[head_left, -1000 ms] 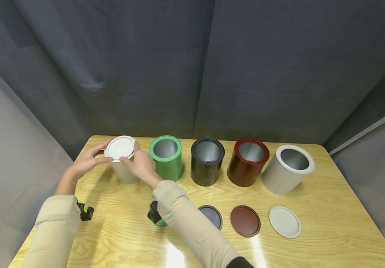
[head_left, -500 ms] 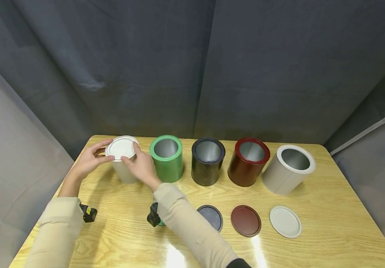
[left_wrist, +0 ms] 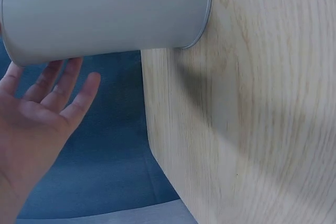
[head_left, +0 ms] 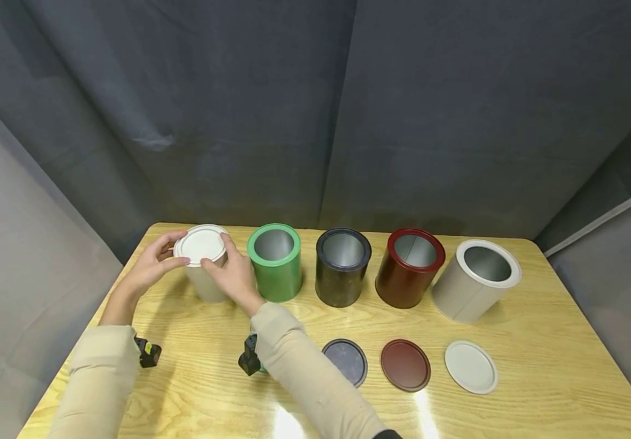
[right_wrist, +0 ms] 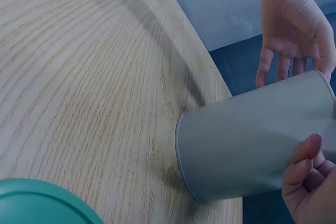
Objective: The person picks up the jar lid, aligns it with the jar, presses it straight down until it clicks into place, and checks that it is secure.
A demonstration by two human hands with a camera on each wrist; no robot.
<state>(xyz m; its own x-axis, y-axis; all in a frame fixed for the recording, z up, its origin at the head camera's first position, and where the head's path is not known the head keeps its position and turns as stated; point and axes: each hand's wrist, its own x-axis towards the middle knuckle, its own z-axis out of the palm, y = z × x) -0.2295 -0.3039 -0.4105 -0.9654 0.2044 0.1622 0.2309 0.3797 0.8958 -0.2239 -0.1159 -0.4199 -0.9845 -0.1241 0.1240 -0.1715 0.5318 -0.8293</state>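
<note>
A pale, off-white can (head_left: pixel 205 285) stands upright at the table's far left corner, a white lid (head_left: pixel 200 244) lying on its top. My left hand (head_left: pixel 150 263) holds the lid's left edge, thumb in front and index finger behind. From the right, my right hand (head_left: pixel 236 277) grips the same edge between thumb and index finger. In the left wrist view the left hand (left_wrist: pixel 39 121) has its other fingers extended beneath the can's rim. The right wrist view shows the right hand's other fingers (right_wrist: pixel 303 174) curled beside the can wall (right_wrist: pixel 241 140).
Rightward stand open cans: green (head_left: pixel 279 280), black (head_left: pixel 339 285), dark red (head_left: pixel 405 283) and off-white (head_left: pixel 458 292). In front lie a black lid (head_left: pixel 345 361), a dark red lid (head_left: pixel 405 366) and a white lid (head_left: pixel 471 367). A green lid (right_wrist: pixel 42 205) is partly hidden in the head view.
The white lid sat slightly off the can's rim a second ago and now lies more evenly on it. Both hands stay at its edge, with only small shifts.
</note>
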